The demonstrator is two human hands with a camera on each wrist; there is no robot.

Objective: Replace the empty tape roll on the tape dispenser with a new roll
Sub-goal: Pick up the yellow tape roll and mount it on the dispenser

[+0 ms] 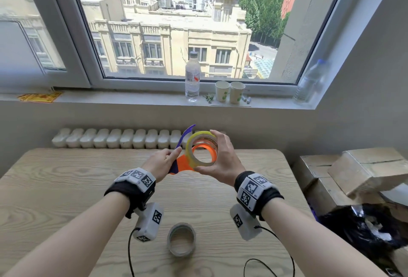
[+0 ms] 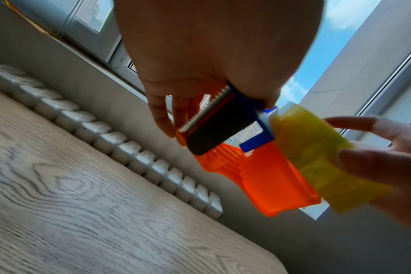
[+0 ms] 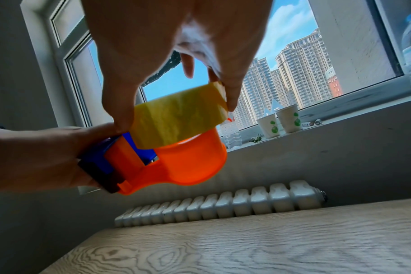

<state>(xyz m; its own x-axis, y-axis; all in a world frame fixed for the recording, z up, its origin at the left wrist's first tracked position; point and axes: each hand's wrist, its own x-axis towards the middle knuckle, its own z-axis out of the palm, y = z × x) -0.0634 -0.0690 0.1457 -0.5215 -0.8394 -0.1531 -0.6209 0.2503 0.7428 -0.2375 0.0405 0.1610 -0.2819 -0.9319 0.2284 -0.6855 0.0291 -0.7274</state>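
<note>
New yellow tape roll point(image 1: 201, 149) sits at centre frame in the head view, held above the table, partly overlapping the orange hub of the tape dispenser point(image 1: 184, 163); I cannot tell whether it is seated. My right hand point(image 1: 220, 158) grasps the roll, thumb and fingers curled round its rim. My left hand point(image 1: 162, 162) clenches the dispenser at its blue handle end; the left wrist view shows the serrated cutter point(image 2: 205, 109) by the fingers. The emptied roll point(image 1: 181, 242), clear with a grey core, lies flat at lower centre on the wood-grain table point(image 1: 66, 177).

On the windowsill point(image 1: 132, 99), upper centre: a clear water bottle point(image 1: 192, 76), contents unclear, and two paper cups point(image 1: 230, 92) touching, insides not visible. Cardboard boxes point(image 1: 353, 170) stand at right; a white radiator point(image 1: 114, 137) lies behind the table.
</note>
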